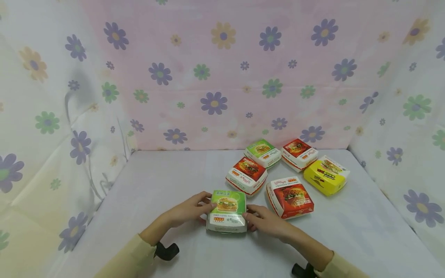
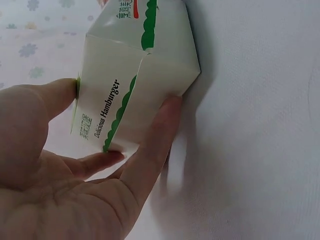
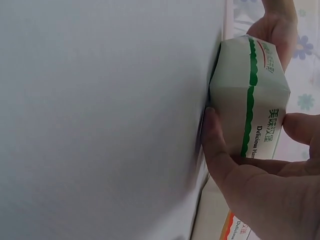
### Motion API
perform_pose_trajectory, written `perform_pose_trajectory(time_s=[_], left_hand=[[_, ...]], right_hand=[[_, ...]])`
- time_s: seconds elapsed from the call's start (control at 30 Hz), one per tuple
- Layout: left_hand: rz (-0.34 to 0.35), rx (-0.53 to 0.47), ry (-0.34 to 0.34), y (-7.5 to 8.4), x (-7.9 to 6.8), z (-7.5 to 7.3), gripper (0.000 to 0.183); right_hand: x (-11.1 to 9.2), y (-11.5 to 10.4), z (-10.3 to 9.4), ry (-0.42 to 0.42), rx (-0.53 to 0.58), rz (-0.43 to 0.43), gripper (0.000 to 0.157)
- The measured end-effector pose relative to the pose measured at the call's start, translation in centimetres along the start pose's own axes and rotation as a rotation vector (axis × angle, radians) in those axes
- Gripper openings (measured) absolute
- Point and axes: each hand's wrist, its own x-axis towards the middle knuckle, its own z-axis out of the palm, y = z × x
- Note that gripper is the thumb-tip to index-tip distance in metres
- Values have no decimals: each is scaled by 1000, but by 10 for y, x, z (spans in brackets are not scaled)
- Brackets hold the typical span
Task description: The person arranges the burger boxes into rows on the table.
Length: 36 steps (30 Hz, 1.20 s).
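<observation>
A green-and-white hamburger box (image 1: 227, 210) is upright at the front middle of the table, held between both hands. My left hand (image 1: 194, 208) grips its left side; in the left wrist view the thumb presses near the top edge and a finger reaches under the lower edge of the box (image 2: 125, 95). On the opposite side my right hand (image 1: 269, 222) holds it the same way. In the right wrist view that hand's thumb is at the lid edge and a fingertip is at the bottom of the box (image 3: 240, 100).
Behind and right of the hands stand a red box (image 1: 247, 175), a larger red box (image 1: 292, 197), another green box (image 1: 263, 153), a third red box (image 1: 299, 154) and a yellow box (image 1: 326, 175). They rest on a white-covered table (image 1: 167, 173). Flowered cloth (image 1: 187, 88) hangs around it.
</observation>
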Motion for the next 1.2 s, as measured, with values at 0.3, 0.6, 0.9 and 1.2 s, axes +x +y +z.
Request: perform_pose_trajectory(time_s=[0.3, 0.6, 0.9, 1.2], left_hand=[[0, -12, 42, 4, -4, 7, 58], [-3, -36, 80, 1, -8, 11, 66], [36, -16, 125, 9, -8, 1, 67], [67, -2, 146, 24, -6, -13, 65]], right_hand=[[3, 3, -4, -14, -2, -26, 65], [3, 3, 1, 0, 7, -32, 65], [5, -13, 1, 46, -54, -100, 61], [10, -34, -5, 77, -70, -116, 63]])
